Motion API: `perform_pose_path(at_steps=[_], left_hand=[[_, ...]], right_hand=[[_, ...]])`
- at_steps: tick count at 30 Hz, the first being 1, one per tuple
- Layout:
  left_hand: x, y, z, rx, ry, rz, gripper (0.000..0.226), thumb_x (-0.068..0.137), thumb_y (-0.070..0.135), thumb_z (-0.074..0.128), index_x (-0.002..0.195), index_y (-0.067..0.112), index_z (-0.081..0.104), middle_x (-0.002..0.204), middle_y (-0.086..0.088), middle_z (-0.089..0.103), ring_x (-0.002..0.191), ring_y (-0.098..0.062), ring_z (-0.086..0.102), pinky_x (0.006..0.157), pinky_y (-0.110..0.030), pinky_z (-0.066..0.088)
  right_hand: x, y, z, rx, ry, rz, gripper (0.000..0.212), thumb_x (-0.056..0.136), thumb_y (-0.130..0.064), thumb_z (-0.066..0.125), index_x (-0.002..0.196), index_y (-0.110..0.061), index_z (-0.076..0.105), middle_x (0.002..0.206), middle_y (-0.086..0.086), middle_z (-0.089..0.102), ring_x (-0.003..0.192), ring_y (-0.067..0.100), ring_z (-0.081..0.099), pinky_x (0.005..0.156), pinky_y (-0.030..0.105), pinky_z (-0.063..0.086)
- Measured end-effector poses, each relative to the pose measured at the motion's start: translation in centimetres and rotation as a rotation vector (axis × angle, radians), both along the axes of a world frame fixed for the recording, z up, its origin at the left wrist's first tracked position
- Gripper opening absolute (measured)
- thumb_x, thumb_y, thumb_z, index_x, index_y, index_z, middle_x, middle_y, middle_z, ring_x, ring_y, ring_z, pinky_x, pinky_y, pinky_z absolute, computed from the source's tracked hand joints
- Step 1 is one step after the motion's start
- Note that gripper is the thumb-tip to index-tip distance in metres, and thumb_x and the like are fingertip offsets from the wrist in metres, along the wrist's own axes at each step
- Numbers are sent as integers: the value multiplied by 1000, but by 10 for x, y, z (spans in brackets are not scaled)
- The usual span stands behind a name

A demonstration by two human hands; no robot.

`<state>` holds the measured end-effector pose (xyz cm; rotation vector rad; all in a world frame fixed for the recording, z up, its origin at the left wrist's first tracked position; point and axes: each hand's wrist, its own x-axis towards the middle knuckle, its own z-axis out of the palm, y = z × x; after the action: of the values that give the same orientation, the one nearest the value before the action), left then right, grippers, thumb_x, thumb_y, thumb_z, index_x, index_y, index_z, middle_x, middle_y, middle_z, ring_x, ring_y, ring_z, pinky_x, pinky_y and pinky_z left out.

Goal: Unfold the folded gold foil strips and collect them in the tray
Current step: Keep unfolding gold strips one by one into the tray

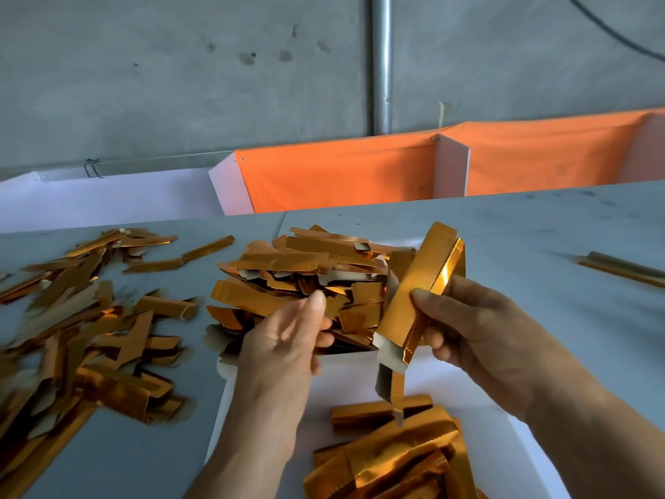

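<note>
Gold foil strip (417,304) stands tilted, pinched between the right hand's (478,333) thumb and fingers; the left hand (284,340) hovers beside it, fingers loosely curled, empty.

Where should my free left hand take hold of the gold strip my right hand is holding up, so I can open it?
Grip the lower end of the gold strip, coming from the left. The right hand pinches its middle, and the strip stands tilted, top leaning away to the right. Its bottom flaps hang free just beside the left hand, probably the easiest part to pull open.
</note>
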<state>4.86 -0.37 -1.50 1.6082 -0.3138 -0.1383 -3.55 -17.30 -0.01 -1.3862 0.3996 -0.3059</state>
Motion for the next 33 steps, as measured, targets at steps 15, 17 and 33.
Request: perform_pose_path(at_steps=[15, 17, 33], left_hand=[[-5, 2, 12, -343, 382, -860, 59, 72, 40, 76, 125, 22, 60, 108, -4, 68, 95, -15, 66, 73, -26, 53], [-4, 4, 12, -417, 379, -808, 47, 77, 34, 72, 120, 22, 64, 101, 0, 70, 85, -11, 67, 68, -23, 53], [-13, -3, 6, -197, -42, -300, 35, 71, 30, 61, 106, 31, 66, 92, 5, 73, 87, -9, 69, 64, -13, 51]], right_hand=[[0, 3, 7, 281, -190, 276, 30, 82, -27, 58, 89, 3, 62, 47, 7, 46, 39, 13, 44, 41, 19, 40], [-1, 3, 7, 251, -176, 283, 32, 82, -27, 58, 95, 2, 56, 48, 8, 46, 39, 14, 44, 41, 20, 41], [9, -5, -6, -326, 13, -226, 22, 91, -33, 58, 94, -13, 65, 65, 0, 70, 56, 11, 68, 52, 22, 53]])
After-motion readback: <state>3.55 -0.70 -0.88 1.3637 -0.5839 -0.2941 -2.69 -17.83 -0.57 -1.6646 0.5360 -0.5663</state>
